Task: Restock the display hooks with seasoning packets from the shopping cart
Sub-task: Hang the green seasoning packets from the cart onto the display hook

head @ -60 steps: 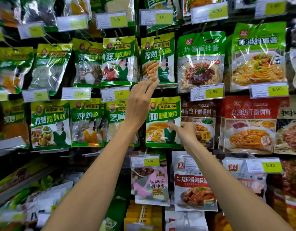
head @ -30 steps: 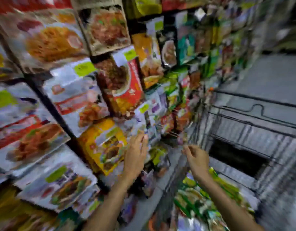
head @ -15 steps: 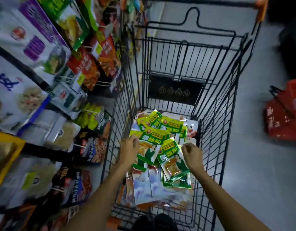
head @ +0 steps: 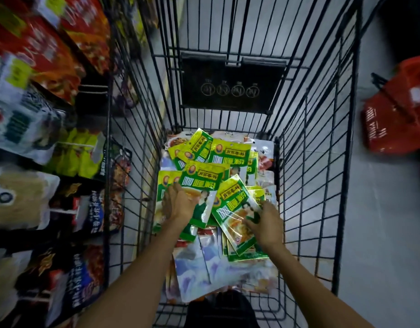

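Note:
A black wire shopping cart (head: 306, 147) stands below me with a heap of green-and-yellow seasoning packets (head: 228, 155) over pale packets (head: 199, 268) on its floor. My left hand (head: 180, 204) reaches into the heap, fingers spread over a green packet (head: 199, 183). My right hand (head: 265, 223) lies on the lower right edge of a tilted green packet (head: 235, 209), with the fingers curled at that edge. The display hooks with hanging packets (head: 34, 129) run along the left, blurred.
A red shopping basket (head: 398, 107) sits on the grey floor to the right of the cart. A black plate (head: 230, 84) with round symbols hangs on the cart's far wall. A dark shoe (head: 221, 308) shows under the cart's near end.
My view swung from the hanging display down to the cart. Both hands left the hooks and dropped into the packet heap, moving closer onto the green packets.

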Tool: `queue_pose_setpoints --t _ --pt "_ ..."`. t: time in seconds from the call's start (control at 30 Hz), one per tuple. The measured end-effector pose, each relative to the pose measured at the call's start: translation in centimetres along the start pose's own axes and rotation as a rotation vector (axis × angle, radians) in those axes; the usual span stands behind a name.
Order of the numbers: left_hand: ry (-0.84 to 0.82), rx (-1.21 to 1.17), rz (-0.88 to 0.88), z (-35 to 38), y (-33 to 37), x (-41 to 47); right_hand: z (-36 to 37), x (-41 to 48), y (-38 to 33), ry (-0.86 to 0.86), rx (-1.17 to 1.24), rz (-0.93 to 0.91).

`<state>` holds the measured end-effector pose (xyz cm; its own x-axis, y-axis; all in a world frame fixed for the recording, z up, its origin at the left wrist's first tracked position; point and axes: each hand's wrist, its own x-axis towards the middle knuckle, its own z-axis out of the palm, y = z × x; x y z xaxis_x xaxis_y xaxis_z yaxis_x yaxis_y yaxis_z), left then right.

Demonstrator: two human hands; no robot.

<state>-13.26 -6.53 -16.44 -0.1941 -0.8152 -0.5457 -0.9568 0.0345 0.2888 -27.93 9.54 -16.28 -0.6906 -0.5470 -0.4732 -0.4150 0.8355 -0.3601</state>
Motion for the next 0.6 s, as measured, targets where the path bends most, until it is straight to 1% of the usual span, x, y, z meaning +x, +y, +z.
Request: queue_pose_setpoints --t 0.17,0.23,0.3,0.37,0.43,0.5,0.6 --pt "0.022 -0.062 -0.068 -0.7 0.4 0.7 -0.6 0.1 0.5 0.02 0.023 0.029" --pt "0.069 -0.172 -0.121 -1.4 0.4 0.7 -1.2 0.1 0.4 -0.014 0.014 0.04" --pt "0.079 -0.293 -0.171 -2.1 0.4 0.6 -1.7 0.1 0.2 -0.063 0.046 0.054" --pt "0.07 -0.394 -0.191 -2.7 0.2 0.1 -2.5 -0.2 -0.2 -0.133 0.14 0.075" --pt "0.053 -0.538 -0.195 -3.5 0.0 -1.1 -3.5 -1.0 -0.7 -0.166 0.254 0.064" --pt "0.053 -0.653 -0.181 -4.8 0.0 -2.7 -4.9 -1.8 -1.7 -0.151 0.365 0.026" --pt "0.125 -0.768 -0.109 -8.0 0.3 -5.6 -8.4 -3.1 -3.8 -0.141 0.5 -0.075"
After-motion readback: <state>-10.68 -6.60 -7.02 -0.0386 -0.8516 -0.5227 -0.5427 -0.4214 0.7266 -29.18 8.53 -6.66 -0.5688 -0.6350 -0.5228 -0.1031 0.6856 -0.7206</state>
